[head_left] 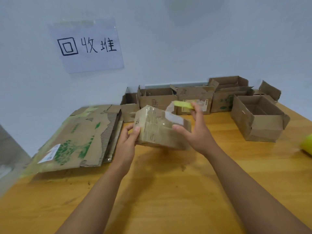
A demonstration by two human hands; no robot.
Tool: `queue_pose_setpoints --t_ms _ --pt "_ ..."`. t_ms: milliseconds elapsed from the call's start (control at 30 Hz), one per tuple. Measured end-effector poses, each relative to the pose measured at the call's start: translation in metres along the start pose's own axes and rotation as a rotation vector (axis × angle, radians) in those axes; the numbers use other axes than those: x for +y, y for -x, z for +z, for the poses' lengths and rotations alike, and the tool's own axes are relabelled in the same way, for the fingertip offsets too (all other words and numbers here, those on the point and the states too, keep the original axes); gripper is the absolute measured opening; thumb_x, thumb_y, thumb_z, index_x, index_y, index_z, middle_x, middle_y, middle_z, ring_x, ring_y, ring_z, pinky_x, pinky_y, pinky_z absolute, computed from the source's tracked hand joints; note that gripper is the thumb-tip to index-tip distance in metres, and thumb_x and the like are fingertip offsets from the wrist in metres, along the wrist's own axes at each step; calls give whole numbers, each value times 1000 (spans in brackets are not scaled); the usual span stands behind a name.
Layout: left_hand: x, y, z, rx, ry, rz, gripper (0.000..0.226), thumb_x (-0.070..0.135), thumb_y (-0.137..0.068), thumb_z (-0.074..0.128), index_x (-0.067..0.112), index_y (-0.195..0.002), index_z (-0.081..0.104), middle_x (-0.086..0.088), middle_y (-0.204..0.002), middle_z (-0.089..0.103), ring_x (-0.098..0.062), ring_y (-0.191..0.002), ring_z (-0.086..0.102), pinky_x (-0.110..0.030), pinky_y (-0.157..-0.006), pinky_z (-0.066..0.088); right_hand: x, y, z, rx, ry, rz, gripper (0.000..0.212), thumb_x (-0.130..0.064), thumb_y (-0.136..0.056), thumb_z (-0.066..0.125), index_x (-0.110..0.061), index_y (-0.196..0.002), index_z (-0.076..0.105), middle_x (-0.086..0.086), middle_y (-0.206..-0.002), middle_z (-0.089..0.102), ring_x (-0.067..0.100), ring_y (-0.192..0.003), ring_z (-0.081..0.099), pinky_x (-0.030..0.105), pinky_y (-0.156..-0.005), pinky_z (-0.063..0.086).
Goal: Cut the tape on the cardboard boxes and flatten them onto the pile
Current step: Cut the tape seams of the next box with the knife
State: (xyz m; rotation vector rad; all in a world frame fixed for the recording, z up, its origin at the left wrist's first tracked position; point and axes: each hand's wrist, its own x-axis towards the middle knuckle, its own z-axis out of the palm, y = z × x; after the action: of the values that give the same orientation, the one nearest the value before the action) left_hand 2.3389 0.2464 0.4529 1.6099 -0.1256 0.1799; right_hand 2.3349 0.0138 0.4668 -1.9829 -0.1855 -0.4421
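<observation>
Both bare forearms reaching forward. Left hand [129, 138] curling fingers in grip, thumb on top. Right hand [196, 128] lifting, thumb extending left, fingers pinching overhead.

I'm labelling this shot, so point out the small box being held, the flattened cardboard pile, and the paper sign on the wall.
small box [157, 130], head view, on its taped front face.
flattened cardboard pile [79, 139], head view, on the top sheet's printed face.
paper sign [87, 46], head view, on the handwritten characters.
</observation>
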Motion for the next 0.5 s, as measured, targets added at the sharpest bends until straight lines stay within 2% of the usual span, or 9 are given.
queue_pose_setpoints --t_ms 67,133,233,333,400,433,467,500 --pt "3 -4 -4 -21 -54 21 27 46 -97 52 32 -120 53 31 -93 65 10 -83 62 -14 -67 45 -3 -5 8 -76 107 -46 98 -78 -69 65 -51 -147 11 -13 -157 27 12 -144 28 52 -118 24" --pt "8 -10 -3 -29 -105 46 23 47 -97 52 31 -114 53 28 -89 65 8 -79 62 -15 -66 46 -2 -6 18 -122 127 -43 93 -80 -71 60 -52 -145 11 -13 -152 37 15 -141 36 56 -116 29" --pt "13 -16 4 55 -140 87 30 60 -92 46 33 -104 55 16 -99 59 9 -86 56 -21 -75 43 6 -7 30 -110 69 14 86 -84 -72 54 -53 -143 15 -16 -150 42 14 -134 43 44 -105 43" --pt "7 -10 11 95 -232 159 42 75 -81 36 48 -106 56 12 -120 37 17 -107 39 -17 -90 38 15 -7 36 -34 -11 50 80 -76 -80 56 -45 -145 22 -31 -136 41 -1 -125 43 28 -94 43" --pt "0 -2 16 32 -276 195 46 79 -74 43 65 -118 44 24 -132 23 24 -119 25 -7 -89 31 19 -8 37 19 -89 83 78 -69 -81 61 -41 -145 27 -37 -127 45 -12 -114 49 17 -87 42" --pt "-2 1 20 8 -282 194 54 79 -72 48 71 -123 33 29 -137 16 25 -123 21 -5 -89 30 20 -8 37 32 -125 92 76 -66 -81 64 -41 -144 29 -42 -122 47 -18 -111 50 14 -86 42" --pt "-4 3 24 3 -262 191 65 77 -70 54 73 -129 25 29 -142 11 19 -129 22 -7 -93 33 20 -8 38 35 -157 97 74 -63 -82 67 -42 -143 30 -45 -119 49 -22 -112 48 12 -86 43" --pt "-4 3 28 16 -227 194 75 74 -70 60 73 -132 19 26 -147 11 7 -135 27 -15 -98 39 19 -8 38 28 -184 95 72 -60 -84 69 -42 -142 31 -47 -120 49 -23 -114 46 11 -86 44"
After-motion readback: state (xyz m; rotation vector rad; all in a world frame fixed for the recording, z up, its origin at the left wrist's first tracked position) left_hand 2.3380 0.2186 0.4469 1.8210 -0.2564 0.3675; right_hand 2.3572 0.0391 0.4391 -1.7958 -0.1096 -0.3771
